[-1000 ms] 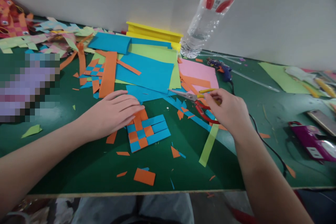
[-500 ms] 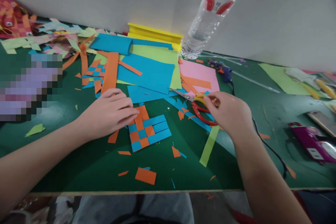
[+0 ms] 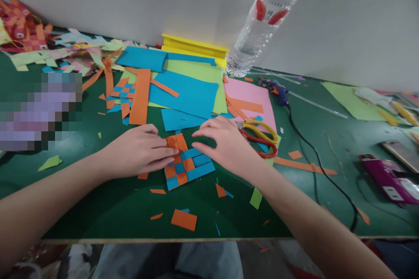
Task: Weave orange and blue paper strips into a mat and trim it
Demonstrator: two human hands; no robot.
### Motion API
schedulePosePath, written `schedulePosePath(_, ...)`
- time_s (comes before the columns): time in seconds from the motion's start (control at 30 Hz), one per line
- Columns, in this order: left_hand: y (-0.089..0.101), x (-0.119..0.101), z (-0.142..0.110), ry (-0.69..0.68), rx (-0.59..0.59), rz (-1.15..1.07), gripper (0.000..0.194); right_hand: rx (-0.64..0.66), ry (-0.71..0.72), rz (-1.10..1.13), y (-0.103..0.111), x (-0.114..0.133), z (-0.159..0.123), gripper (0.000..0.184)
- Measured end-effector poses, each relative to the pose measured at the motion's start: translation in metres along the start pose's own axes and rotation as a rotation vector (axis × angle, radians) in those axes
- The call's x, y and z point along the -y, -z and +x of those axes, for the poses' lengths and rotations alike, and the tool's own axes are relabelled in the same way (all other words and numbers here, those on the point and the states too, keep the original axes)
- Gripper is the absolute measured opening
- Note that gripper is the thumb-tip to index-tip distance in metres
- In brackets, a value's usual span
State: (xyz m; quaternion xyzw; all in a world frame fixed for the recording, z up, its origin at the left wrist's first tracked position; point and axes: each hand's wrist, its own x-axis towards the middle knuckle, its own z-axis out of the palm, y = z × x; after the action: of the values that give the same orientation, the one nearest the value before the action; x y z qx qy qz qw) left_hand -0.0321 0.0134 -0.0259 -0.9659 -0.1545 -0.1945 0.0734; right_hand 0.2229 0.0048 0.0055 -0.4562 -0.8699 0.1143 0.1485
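A half-woven mat of blue and orange paper strips (image 3: 190,163) lies on the green table in front of me. My left hand (image 3: 139,150) is closed at its left edge, fingertips on the orange and blue squares; what is under them is hidden. Above the mat's upper right side my right hand (image 3: 225,141) hovers with thumb and fingers apart, holding nothing. Scissors with yellow and red handles (image 3: 268,139) lie just right of that hand, which partly hides their blades. A wide orange paper strip (image 3: 140,96) rests behind my left hand.
Blue paper sheets (image 3: 186,91), a pink sheet (image 3: 252,89) and a yellow channel-shaped piece (image 3: 196,48) lie at the back. A clear plastic bottle (image 3: 252,39) stands near a glue gun (image 3: 276,91) with a black cord. Paper scraps, a purple device (image 3: 389,178) and a phone (image 3: 401,152) surround these.
My right hand has left the scissors and moved left over the woven mat. The scissors lie on the table, their handles slightly shifted. My left hand stays at the mat's left edge.
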Motion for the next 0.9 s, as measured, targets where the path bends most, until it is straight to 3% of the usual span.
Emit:
schedulePosePath(0.13, -0.001, -0.001, 0.001, 0.025, 0.043, 0.028, 0.035, 0.046, 0.028, -0.086, -0.016, 0.004, 0.014, 0.015)
schedulePosePath(0.37, -0.003, -0.001, 0.001, 0.012, 0.09, 0.041, 0.037, -0.007, 0.105, -0.144, -0.027, 0.002, 0.017, 0.023)
schedulePosePath(0.67, -0.002, -0.001, 0.002, 0.02, 0.092, 0.029, 0.041, -0.12, 0.045, 0.047, -0.028, -0.001, 0.013, 0.018)
schedulePosePath(0.9, -0.002, -0.001, 0.003, -0.013, 0.094, 0.043, 0.046, -0.007, 0.064, 0.064, -0.031, 0.0, 0.014, 0.014)
